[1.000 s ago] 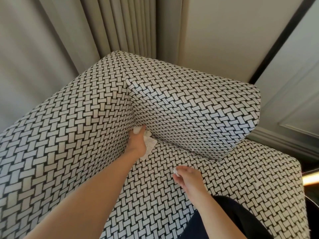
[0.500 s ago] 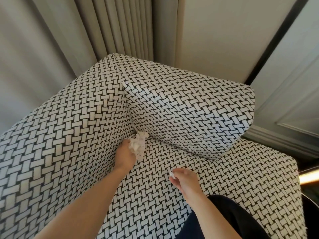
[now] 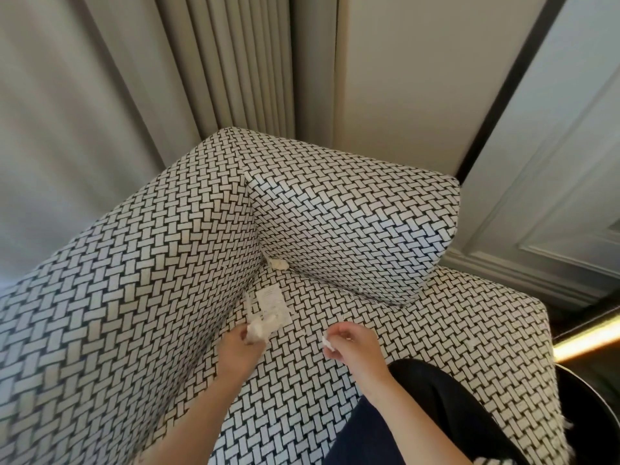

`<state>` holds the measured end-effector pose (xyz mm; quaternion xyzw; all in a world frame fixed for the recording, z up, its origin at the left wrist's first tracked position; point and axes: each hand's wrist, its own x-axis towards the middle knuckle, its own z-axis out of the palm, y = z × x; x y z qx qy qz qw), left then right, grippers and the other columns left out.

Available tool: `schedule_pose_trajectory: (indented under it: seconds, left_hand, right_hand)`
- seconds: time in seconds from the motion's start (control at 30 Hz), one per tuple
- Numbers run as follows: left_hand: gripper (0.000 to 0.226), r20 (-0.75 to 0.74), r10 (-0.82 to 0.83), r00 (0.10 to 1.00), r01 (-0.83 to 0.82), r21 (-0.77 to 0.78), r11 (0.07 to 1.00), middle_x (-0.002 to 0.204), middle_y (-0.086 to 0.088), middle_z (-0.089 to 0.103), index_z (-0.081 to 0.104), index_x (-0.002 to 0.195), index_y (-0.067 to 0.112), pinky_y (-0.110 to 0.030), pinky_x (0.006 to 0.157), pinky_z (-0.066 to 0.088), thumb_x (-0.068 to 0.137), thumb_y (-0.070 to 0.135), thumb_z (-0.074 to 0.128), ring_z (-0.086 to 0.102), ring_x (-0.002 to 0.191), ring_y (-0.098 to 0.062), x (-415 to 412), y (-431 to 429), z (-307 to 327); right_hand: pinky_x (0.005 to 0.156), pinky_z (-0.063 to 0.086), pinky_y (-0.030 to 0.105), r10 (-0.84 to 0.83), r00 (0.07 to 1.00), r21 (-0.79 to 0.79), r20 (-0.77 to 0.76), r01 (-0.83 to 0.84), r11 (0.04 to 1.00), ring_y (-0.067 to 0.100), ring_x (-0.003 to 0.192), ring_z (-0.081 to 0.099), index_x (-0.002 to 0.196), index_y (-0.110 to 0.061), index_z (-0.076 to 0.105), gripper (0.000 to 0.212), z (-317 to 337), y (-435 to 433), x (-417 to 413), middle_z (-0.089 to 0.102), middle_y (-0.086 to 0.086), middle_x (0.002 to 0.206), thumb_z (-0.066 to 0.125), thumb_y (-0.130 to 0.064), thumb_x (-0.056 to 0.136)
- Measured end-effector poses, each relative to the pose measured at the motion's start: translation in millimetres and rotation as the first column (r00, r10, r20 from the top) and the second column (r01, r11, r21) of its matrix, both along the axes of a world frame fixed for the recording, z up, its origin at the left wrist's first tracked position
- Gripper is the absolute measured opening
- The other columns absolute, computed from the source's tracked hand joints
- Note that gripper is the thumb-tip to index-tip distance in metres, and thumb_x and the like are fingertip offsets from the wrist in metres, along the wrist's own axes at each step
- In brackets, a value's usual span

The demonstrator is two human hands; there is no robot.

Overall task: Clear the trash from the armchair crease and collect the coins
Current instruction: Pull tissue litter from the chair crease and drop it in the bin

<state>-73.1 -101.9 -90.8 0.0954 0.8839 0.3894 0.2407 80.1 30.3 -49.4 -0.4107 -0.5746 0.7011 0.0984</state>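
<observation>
- Head view: the left hand (image 3: 240,347) is pinching a crumpled receipt (image 3: 268,308) just off the armchair (image 3: 134,280) seat, near the corner crease (image 3: 260,263).
- The right hand (image 3: 352,345) is closing its fingers on a small white scrap (image 3: 328,343) above the armchair seat.
- A pale wad (image 3: 279,264) is sitting in the crease at the armchair's corner.

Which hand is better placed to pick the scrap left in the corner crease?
Probably the left hand: it is on the crease side, nearer the scrap, though it already holds crumpled paper. The right hand pinches a small white bit.
</observation>
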Motion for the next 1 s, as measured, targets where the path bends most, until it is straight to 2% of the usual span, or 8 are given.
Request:
schedule_pose_trajectory:
  seconds: [0.07, 0.27, 0.43, 0.53, 0.63, 0.77, 0.9, 1.0]
  left_hand:
    - [0.036, 0.039, 0.01, 0.999, -0.011, 0.024, 1.0, 0.074, 0.012, 0.056, 0.059, 0.115, 0.007, -0.015, 0.051, 0.04, 0.08, 0.005, 0.066, 0.05, 0.061, -0.003, 8.9, 0.0, 5.6]
    - [0.03, 0.137, -0.101, 0.985, 0.071, 0.203, 0.977, 0.092, 0.003, 0.064, 0.059, 0.11, 0.013, -0.019, 0.064, 0.046, 0.081, 0.007, 0.066, 0.06, 0.085, -0.011, 39.4, 23.9, 32.0]
    - [0.018, 0.18, -0.272, 0.945, 0.202, 0.33, 0.922, 0.094, -0.011, 0.066, 0.061, 0.097, 0.014, -0.026, 0.074, 0.05, 0.083, 0.005, 0.064, 0.061, 0.086, -0.02, 79.1, 68.7, 61.8]
    - [0.023, 0.192, -0.394, 0.899, 0.3, 0.386, 0.872, 0.093, -0.008, 0.068, 0.063, 0.098, 0.018, -0.024, 0.074, 0.05, 0.082, 0.002, 0.063, 0.061, 0.085, -0.017, 112.9, 108.1, 80.7]
    - [0.025, 0.25, -0.498, 0.83, 0.36, 0.441, 0.822, 0.095, -0.006, 0.069, 0.062, 0.088, 0.023, -0.028, 0.083, 0.05, 0.081, -0.001, 0.063, 0.062, 0.088, -0.017, 151.8, 150.8, 90.6]
    - [0.017, 0.398, -0.603, 0.691, 0.418, 0.46, 0.783, 0.094, -0.007, 0.069, 0.066, 0.093, 0.014, -0.022, 0.074, 0.051, 0.081, 0.001, 0.064, 0.063, 0.087, -0.017, 218.4, 214.8, 87.8]
    - [0.02, 0.508, -0.635, 0.583, 0.436, 0.464, 0.771, 0.094, 0.0, 0.069, 0.067, 0.095, 0.017, -0.028, 0.084, 0.053, 0.082, 0.002, 0.063, 0.065, 0.094, -0.015, 280.2, 266.8, 72.2]
    - [0.022, 0.554, -0.618, 0.558, 0.447, 0.426, 0.786, 0.092, 0.002, 0.068, 0.064, 0.101, 0.014, -0.016, 0.062, 0.053, 0.083, 0.001, 0.063, 0.066, 0.085, -0.008, 314.9, 297.7, 56.3]
  right_hand:
    - [0.066, 0.054, 0.02, 0.022, 0.999, 0.025, -0.041, -0.021, 0.999, 0.012, 0.069, 0.068, 0.091, -0.003, 0.067, 0.008, 6.7, -2.3, 7.8, 0.068, 0.009, 0.085, 0.061, -0.001, 0.086]
    - [0.072, 0.058, 0.028, -0.025, 0.99, 0.051, -0.137, 0.032, 0.998, 0.013, 0.066, 0.067, 0.084, -0.008, 0.068, 0.01, 37.6, 13.3, 37.6, 0.068, 0.002, 0.07, 0.06, -0.002, 0.086]
    - [0.066, 0.053, 0.019, -0.136, 0.981, 0.119, -0.135, 0.152, 0.981, 0.013, 0.067, 0.069, 0.083, -0.009, 0.068, 0.008, 58.7, 52.1, 91.6, 0.067, 0.003, 0.081, 0.063, -0.004, 0.086]
    - [0.065, 0.054, 0.018, -0.235, 0.965, 0.11, -0.114, 0.247, 0.963, 0.014, 0.069, 0.07, 0.084, -0.01, 0.069, 0.008, 64.1, 78.7, 135.1, 0.068, 0.003, 0.082, 0.063, -0.004, 0.085]
    - [0.065, 0.053, 0.018, -0.337, 0.935, 0.055, -0.112, 0.345, 0.937, 0.014, 0.072, 0.07, 0.084, -0.01, 0.069, 0.009, 63.7, 98.8, 177.2, 0.068, 0.004, 0.083, 0.063, -0.003, 0.085]
    - [0.07, 0.053, 0.023, -0.505, 0.861, -0.01, -0.061, 0.505, 0.863, 0.022, 0.089, 0.066, 0.089, -0.003, 0.066, 0.006, 49.7, 121.5, 238.4, 0.062, 0.012, 0.102, 0.061, -0.002, 0.086]
    - [0.084, 0.053, 0.037, -0.671, 0.741, -0.09, 0.027, 0.67, 0.737, 0.029, 0.097, 0.062, 0.088, -0.004, 0.065, 0.011, 29.8, 139.7, 288.7, 0.062, 0.017, 0.106, 0.056, 0.002, 0.088]
    - [0.078, 0.054, 0.035, -0.749, 0.66, -0.124, 0.065, 0.75, 0.65, 0.025, 0.089, 0.062, 0.089, -0.001, 0.066, 0.012, 10.9, 153.9, 320.8, 0.063, 0.018, 0.102, 0.054, 0.002, 0.089]
